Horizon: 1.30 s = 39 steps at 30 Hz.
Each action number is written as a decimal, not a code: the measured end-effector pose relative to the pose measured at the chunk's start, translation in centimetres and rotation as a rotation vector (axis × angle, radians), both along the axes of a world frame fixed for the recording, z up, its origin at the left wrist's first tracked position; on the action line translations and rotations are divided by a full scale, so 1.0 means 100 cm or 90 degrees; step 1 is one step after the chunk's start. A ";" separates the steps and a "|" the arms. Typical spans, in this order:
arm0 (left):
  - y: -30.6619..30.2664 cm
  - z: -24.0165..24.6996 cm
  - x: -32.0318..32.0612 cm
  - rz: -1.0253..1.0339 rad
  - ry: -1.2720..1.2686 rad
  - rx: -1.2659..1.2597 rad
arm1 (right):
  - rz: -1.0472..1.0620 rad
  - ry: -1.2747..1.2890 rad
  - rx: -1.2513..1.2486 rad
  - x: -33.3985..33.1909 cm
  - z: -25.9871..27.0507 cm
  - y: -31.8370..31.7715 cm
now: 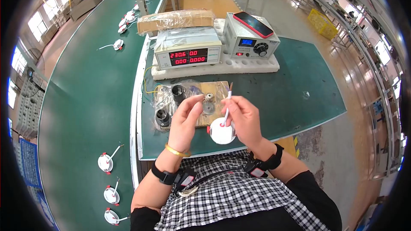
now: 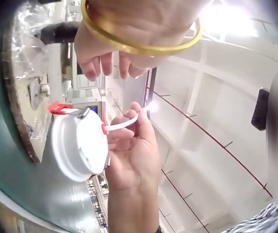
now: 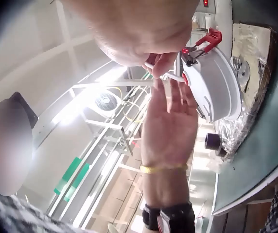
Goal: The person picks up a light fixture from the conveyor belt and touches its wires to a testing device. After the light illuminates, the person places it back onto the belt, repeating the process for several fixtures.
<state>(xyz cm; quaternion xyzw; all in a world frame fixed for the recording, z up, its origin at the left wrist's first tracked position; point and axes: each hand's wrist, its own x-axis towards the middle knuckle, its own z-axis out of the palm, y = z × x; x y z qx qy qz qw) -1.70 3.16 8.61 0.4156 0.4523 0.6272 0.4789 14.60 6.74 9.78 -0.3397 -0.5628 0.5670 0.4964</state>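
A round white downlight (image 1: 222, 133) with red-tipped spring clips hangs in front of the body by its white cable (image 1: 228, 107). My right hand (image 1: 246, 122) pinches this cable between thumb and fingers, its wire ends pointing up. In the left wrist view the cable curves from the lamp's red inlet to the fingers of the right hand (image 2: 135, 162). My left hand (image 1: 184, 124) is held left of the lamp, palm inward, fingers loosely extended, with nothing in them. The right wrist view shows the left hand's open palm (image 3: 170, 131) beside the downlight (image 3: 214, 82).
Behind the hands, a plastic-wrapped wooden board (image 1: 218, 87) carries black cylindrical sockets (image 1: 178, 92) and a metal screw fitting (image 1: 209, 97). Beyond are a lit red-digit meter (image 1: 188, 57) and a dial power unit (image 1: 252, 38) with a phone (image 1: 253, 24) on top. Several downlights (image 1: 105, 163) lie along the left bench.
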 end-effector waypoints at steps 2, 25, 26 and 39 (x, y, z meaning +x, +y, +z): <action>-0.014 -0.025 -0.005 0.002 -0.012 -0.023 | -0.019 0.028 0.015 0.002 -0.004 0.008; -0.026 -0.071 0.030 -0.296 -0.182 -0.277 | -0.041 -0.577 0.197 0.010 -0.041 0.046; -0.024 -0.070 0.028 -0.326 -0.185 -0.279 | -0.016 -0.643 0.188 0.008 -0.041 0.049; -0.025 -0.085 0.025 -0.313 -0.371 -0.260 | 0.046 -0.838 0.165 -0.017 -0.043 0.066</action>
